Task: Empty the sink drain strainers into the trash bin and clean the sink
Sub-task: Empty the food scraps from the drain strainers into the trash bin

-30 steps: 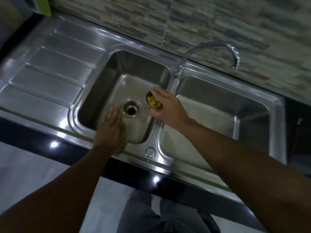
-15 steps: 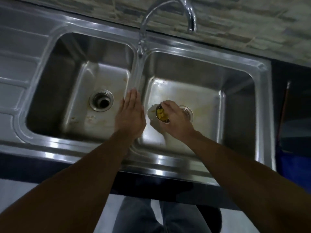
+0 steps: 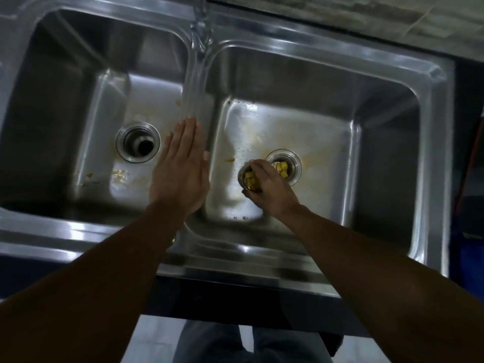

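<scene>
A steel double sink (image 3: 327, 43) fills the view. My right hand (image 3: 269, 187) is low in the right basin, shut on a small metal drain strainer (image 3: 248, 179) full of yellow food bits. Just right of it, the right drain (image 3: 288, 166) holds a second strainer (image 3: 280, 166) with yellow bits. The left drain (image 3: 138, 145) stands bare, a dark hole with no strainer. My left hand (image 3: 180, 171) lies flat, fingers together, over the divider between the basins, holding nothing. Yellowish stains and scraps (image 3: 230, 160) mark both basin floors.
The tap's base (image 3: 200, 24) rises from the divider at the back, its spout out of view. A tiled wall (image 3: 366, 11) runs behind the sink. Something blue (image 3: 471, 258) stands at the far right beyond the sink. My trouser legs (image 3: 214, 344) show below the counter's dark edge.
My right hand has carried the strainer from the left basin over the divider and down next to the right drain. My left hand has shifted from the left basin's front onto the divider.
</scene>
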`<state>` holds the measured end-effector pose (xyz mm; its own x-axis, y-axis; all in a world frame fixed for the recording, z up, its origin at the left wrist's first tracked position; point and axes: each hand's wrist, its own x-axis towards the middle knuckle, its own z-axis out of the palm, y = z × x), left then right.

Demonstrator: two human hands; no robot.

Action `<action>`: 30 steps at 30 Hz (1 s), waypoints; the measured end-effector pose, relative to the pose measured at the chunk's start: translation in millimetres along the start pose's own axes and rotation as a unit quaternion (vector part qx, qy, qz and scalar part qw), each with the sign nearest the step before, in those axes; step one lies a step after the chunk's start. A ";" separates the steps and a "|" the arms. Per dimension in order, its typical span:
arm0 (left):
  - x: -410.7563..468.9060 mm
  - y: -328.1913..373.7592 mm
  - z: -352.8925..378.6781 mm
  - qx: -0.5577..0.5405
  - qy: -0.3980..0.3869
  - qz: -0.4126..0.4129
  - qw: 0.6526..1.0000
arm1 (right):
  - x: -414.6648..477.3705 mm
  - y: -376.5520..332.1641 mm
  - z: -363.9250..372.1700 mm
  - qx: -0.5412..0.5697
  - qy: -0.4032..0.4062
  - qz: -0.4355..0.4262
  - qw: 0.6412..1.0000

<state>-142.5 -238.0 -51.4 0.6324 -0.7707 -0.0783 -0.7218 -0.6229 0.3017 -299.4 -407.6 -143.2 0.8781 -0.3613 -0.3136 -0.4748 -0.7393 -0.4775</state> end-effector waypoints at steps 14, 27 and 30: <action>1.2 3.9 4.9 0.040 0.029 0.005 0.999 | -9.6 45.2 -5.2 0.104 0.112 0.090 0.984; 1.8 0.4 11.3 0.040 0.050 0.008 0.998 | -15.4 79.3 -9.0 -0.148 -0.045 -0.030 0.987; 1.2 1.8 11.1 0.038 0.057 0.007 0.998 | -11.9 76.2 -8.9 -0.121 -0.010 -0.017 0.992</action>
<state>-146.1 -241.6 -61.5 0.6467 -0.7619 0.0351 -0.7473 -0.6237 0.2293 -345.5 -464.7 -168.6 0.8908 -0.3249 -0.3176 -0.4150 -0.8663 -0.2780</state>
